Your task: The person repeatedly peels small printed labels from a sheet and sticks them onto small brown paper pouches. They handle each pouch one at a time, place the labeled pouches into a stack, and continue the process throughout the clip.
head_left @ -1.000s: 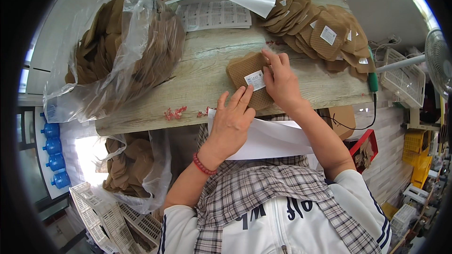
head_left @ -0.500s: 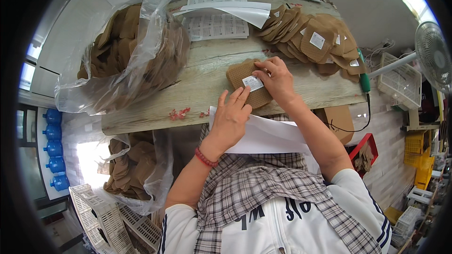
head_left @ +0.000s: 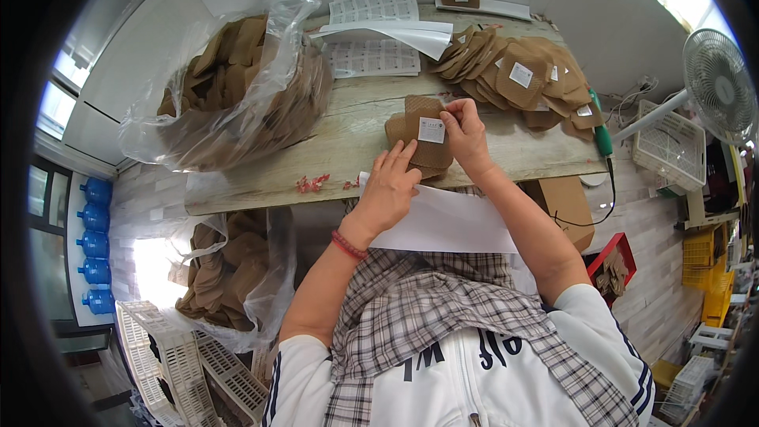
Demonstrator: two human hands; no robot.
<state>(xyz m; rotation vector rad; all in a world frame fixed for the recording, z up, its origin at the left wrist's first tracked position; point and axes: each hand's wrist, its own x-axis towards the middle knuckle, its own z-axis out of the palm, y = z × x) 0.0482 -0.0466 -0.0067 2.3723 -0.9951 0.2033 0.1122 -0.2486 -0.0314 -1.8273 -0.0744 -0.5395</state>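
A brown, finely ridged flat pad with rounded corners lies on a small stack of like pads at the table's front edge. It bears a white printed sticker. My right hand pinches the top pad's right edge, beside the sticker, between thumb and fingertips. From the lower left, my left hand rests its outstretched fingers on the pads, palm down; its thumb is hard to see. A white sheet lies over my lap, just below the hands.
Stickered pads are heaped at the back right. A clear plastic bag of brown pads stands left, near printed sticker sheets. On the right edge sits a green-handled corded tool; a fan stands beyond.
The top pad has turned more upright and its sticker now sits straight. My right hand has shifted slightly down to the pad's right edge. The view has tilted a little.
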